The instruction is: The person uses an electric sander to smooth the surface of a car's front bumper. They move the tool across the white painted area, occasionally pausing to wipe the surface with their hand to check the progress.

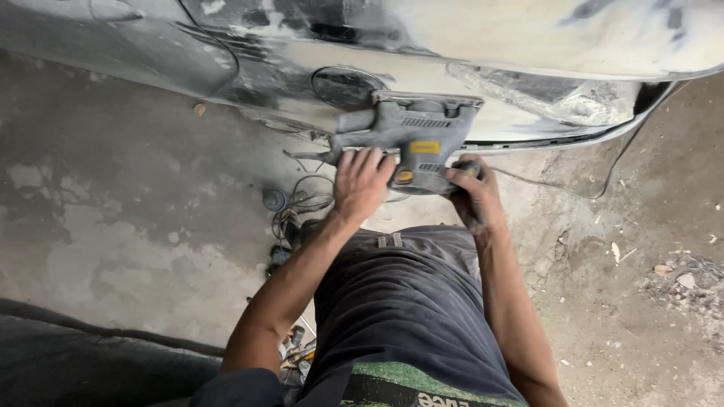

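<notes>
A grey electric sander [415,136] with a yellow label is pressed flat against the lower side of a car body panel [483,45] covered in pale filler and dust. My left hand [362,181] grips the sander's rear handle. My right hand [473,192] is closed around the knob at the sander's near right end. A round fuel flap [343,84] shows in the panel just left of the sander. My dark trousers and knees fill the lower middle of the view.
A thin cable [588,185] runs from the sander over the dusty concrete floor [113,203] to the right. A tangle of cords and small tools [294,211] lies on the floor by my left arm. Debris [679,275] lies at far right.
</notes>
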